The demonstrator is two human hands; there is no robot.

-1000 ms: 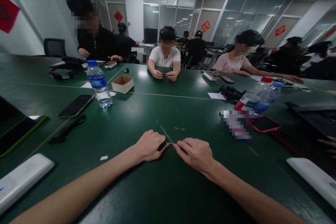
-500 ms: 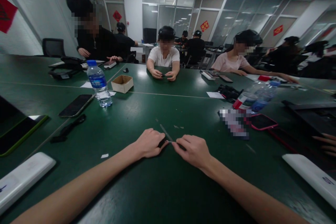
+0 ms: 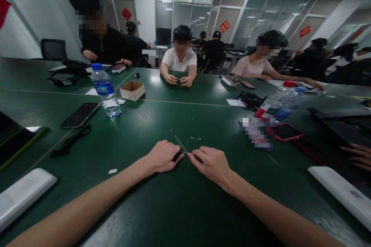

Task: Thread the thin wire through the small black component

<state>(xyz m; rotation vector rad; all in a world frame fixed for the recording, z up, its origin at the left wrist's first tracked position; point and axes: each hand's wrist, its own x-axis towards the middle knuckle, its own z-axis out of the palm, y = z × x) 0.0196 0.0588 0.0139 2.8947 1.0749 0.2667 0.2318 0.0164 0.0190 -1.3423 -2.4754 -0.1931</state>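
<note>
Both my hands rest on the green table, close together near the middle. My left hand is curled shut around a small dark object whose end pokes out by the thumb. My right hand pinches a thin dark tool, its tip meeting the object between the two hands. Just beyond the hands a thin grey strip and a few small bits lie on the table.
A water bottle, a small cardboard box and a black phone stand at the left. White cases lie at the lower left and lower right. Bottles and a pink-cased phone sit right. Several people sit opposite; another person's fingers show at right.
The view has shifted slightly, so everything sits a little higher and further left. My hands stay together on the same small object.
</note>
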